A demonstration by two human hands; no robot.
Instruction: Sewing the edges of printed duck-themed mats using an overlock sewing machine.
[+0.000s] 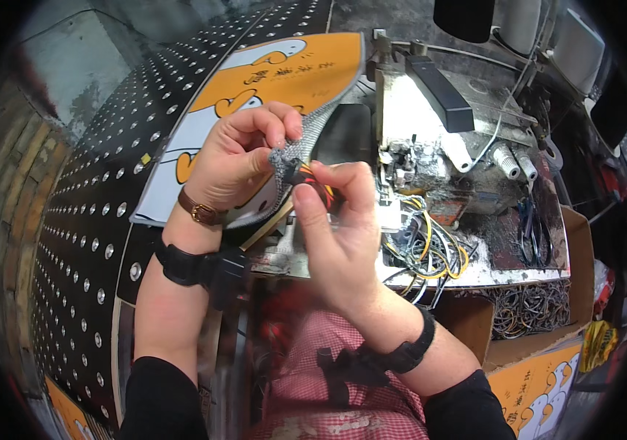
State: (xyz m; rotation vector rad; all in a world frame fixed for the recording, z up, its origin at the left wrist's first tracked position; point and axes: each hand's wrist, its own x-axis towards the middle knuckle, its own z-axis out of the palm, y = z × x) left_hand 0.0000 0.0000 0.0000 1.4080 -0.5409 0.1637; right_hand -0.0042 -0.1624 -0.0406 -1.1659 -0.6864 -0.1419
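Head view: your left hand is pinching the grey edge of an orange-and-white mat, which is lying left of a machine; your right hand is gripping a partly hidden red-and-yellow item beside that edge; tangled strips are resting on the counter

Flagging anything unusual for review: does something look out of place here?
Yes: a tangle of thin strips lies loose on the table beside the sewing machine, some ends drooping over the edge, though similar scraps sit in the box. The mat bends at the left hand, probably from handling, not damage.
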